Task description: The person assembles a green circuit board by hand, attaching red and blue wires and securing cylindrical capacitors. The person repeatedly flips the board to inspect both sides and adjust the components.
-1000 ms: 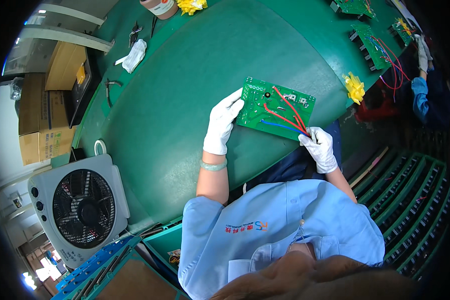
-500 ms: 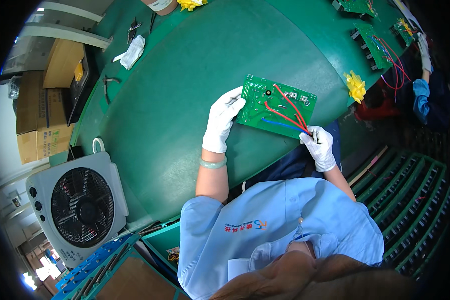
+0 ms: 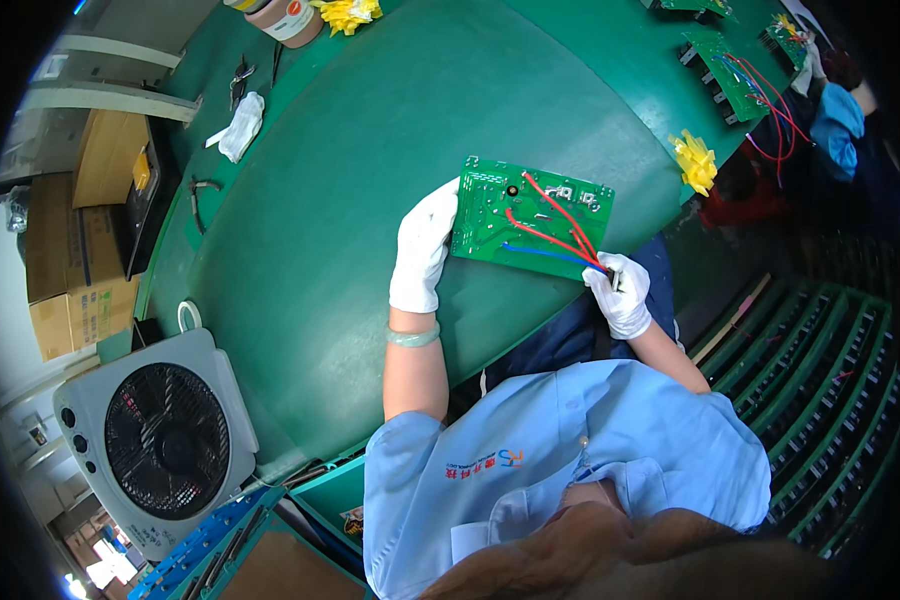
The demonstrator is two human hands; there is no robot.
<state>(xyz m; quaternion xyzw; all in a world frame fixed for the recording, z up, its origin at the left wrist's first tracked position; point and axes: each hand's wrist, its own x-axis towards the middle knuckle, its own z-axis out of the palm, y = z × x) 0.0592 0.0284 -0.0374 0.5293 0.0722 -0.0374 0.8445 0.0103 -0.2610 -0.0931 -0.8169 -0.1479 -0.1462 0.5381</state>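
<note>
A green circuit board (image 3: 531,218) is held tilted over the near part of the bench, its face with small parts turned up. My left hand (image 3: 424,248), in a white glove, grips it along its left edge; some fingers are hidden behind it. Red wires (image 3: 560,208) and a blue wire (image 3: 545,251) run across the board to its lower right corner. There my right hand (image 3: 621,296), also gloved, is closed around the bunched wire ends, close against the corner. A small dark and metallic bit shows between its fingers.
The green bench mat (image 3: 340,200) lies under my hands. Pliers (image 3: 200,204), a white cloth (image 3: 240,128) and a fan (image 3: 167,440) are at left. Yellow bundles (image 3: 694,164) and another wired board (image 3: 727,78) lie at right, near a co-worker's sleeve (image 3: 836,130). Slotted green racks (image 3: 820,380) stand at lower right.
The view has shifted a little, so the board and both hands appear slightly further left and lower. My left thumb no longer shows on the board's face. The co-worker's arm has moved.
</note>
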